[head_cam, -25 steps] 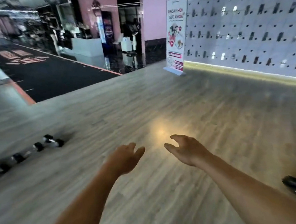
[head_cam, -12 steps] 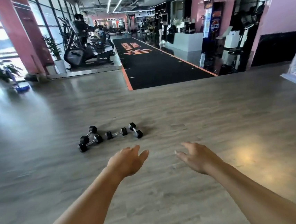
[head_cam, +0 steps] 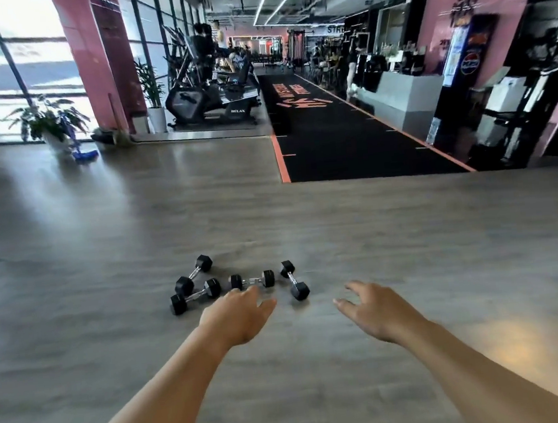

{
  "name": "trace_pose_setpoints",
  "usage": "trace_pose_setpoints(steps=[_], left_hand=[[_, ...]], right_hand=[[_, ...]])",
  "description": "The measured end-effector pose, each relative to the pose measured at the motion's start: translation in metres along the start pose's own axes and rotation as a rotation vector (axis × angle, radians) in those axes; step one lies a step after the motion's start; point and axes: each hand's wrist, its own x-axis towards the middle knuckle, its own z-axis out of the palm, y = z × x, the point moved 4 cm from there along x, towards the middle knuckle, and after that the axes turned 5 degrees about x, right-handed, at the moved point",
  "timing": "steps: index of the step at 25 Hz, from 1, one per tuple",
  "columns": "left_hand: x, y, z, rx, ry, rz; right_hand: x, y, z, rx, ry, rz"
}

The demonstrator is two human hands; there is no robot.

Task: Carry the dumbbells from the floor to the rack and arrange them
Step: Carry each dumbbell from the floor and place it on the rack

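Several small black hex dumbbells with chrome handles lie in a loose cluster on the wooden floor ahead of me. One dumbbell (head_cam: 194,273) lies at the back left, another dumbbell (head_cam: 195,296) just in front of it, and a third dumbbell (head_cam: 294,279) at the right end. My left hand (head_cam: 238,314) is stretched out, fingers apart and empty, its fingertips overlapping the middle dumbbell (head_cam: 253,279) in the view. My right hand (head_cam: 372,308) is held out to the right of the cluster, open and empty. No rack is in view.
A black rubber track with an orange border (head_cam: 332,138) runs away ahead. Exercise machines (head_cam: 212,101) and potted plants (head_cam: 50,120) stand at the back left by a pink pillar (head_cam: 99,61). A grey counter (head_cam: 403,97) lines the right side. People stand far off.
My view has swung left from the white wall and sign toward the gym hall. The dumbbells now sit centred and closer, and both hands reach nearer to them.
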Motion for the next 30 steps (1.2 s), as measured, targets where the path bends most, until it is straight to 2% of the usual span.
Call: trace_pose_setpoints(steps=[4, 11, 15, 17, 20, 23, 25, 30], left_hand=[[0.095, -0.025, -0.035, -0.041, 0.011, 0.010], [0.282, -0.089, -0.044, -0.032, 0.013, -0.070], [0.383, -0.116, -0.061, 0.047, -0.006, -0.058], [0.429, -0.129, -0.071, -0.012, 0.015, -0.038], [0.496, -0.152, -0.079, -0.121, -0.027, -0.114], [0.571, -0.173, -0.067, -0.198, -0.061, -0.140], [0.628, -0.188, -0.057, -0.198, -0.061, -0.116], [0.772, -0.232, -0.021, -0.125, -0.175, -0.087]], right_hand=[[0.105, -0.037, -0.002, 0.029, 0.003, -0.009], [0.297, -0.063, 0.021, 0.047, -0.071, 0.008], [0.410, -0.075, 0.018, 0.052, -0.112, 0.020], [0.466, -0.085, 0.016, 0.044, -0.129, 0.027], [0.540, -0.101, 0.021, 0.039, -0.170, 0.052], [0.607, -0.108, 0.038, 0.024, -0.212, 0.080], [0.662, -0.110, 0.056, 0.003, -0.237, 0.106], [0.800, -0.104, 0.111, -0.017, -0.253, 0.179]])
